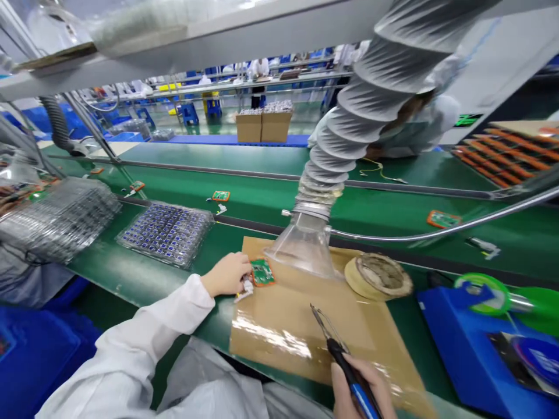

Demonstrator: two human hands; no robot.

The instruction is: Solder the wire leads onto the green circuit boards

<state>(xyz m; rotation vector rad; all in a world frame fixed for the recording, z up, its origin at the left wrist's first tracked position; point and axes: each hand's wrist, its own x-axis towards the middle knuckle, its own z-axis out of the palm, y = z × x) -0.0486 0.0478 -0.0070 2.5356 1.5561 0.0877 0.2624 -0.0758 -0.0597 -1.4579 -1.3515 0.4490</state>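
Running wide in front of me is the green surface (222,237), and over it hangs a ribbed grey hose (345,122) that ends in a clear hood (301,244). Below the hood, a brown cardboard sheet (301,320) lies flat on the surface, shiny along its near part. Far to my left stands a stack of clear trays (56,215); at my right, beside the sheet, is a blue stand (463,349) with a green-rimmed reel (483,294) on it. One more clear tray (166,233), filled with rows of small blue pieces, lies between the stack and the sheet.

My right hand (375,387) is closed around the handle of a soldering iron (345,361), its metal tip pointing up and away from me above the sheet, well apart from the board. My left hand (229,273) is at the sheet's left edge, fingers bent and close together. Near the sheet's far right corner rests a thick roll of tape (364,282). The green circuit board (262,272), edged in orange, is on the sheet just beside my left fingertips. Smallest is a white piece (246,287) under those fingertips; I cannot tell whether they pinch it or only touch it.
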